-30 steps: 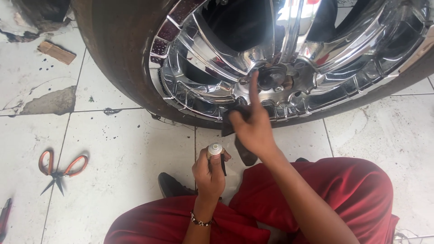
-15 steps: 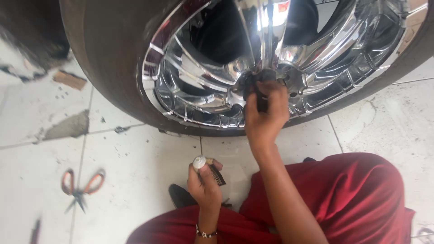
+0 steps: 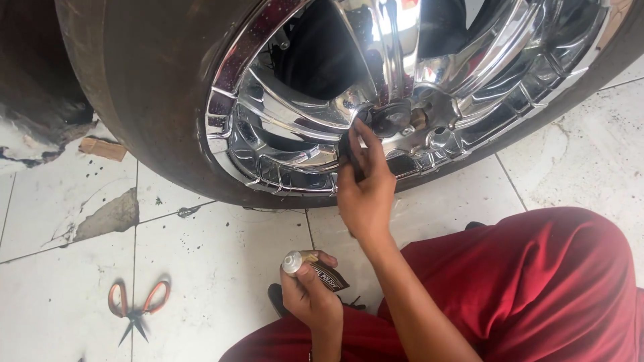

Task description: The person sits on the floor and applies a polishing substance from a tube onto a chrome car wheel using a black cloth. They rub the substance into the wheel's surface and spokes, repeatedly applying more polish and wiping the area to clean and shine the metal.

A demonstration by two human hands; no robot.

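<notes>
Right hand (image 3: pixel 365 191) is up at the hub of the chrome wheel (image 3: pixel 416 114), fingers closed around a small dark cloth or pad (image 3: pixel 345 153) and pressing it against the metal just left of the centre cap (image 3: pixel 396 119). Against the frame half a second back, the hand sits a little lower and more to the left of the hub, so the rubbing contact has shifted from the cap itself onto the base of the adjoining spoke; a second back the index finger was stretched out over the hub, now it is curled in with the rest. Judged from this, the work on the hub region is in progress, moving patch by patch. Left hand (image 3: pixel 310 295) holds low, near the lap, closed around a small tube (image 3: pixel 315 268) with a silvery cap, cap end pointing up-left; position and grip match the earlier frames closely. Orange-handled scissors (image 3: pixel 137 305) lie on the white tiled floor (image 3: pixel 221 268), well apart from both hands, untouched. Hard to make out: the cloth is mostly hidden behind the fingers, so its size and shape are unclear; whether the tube's cap is on tight cannot be told; the tyre (image 3: pixel 147 87) and the wheel's top are cut off by the frame edge.
</notes>
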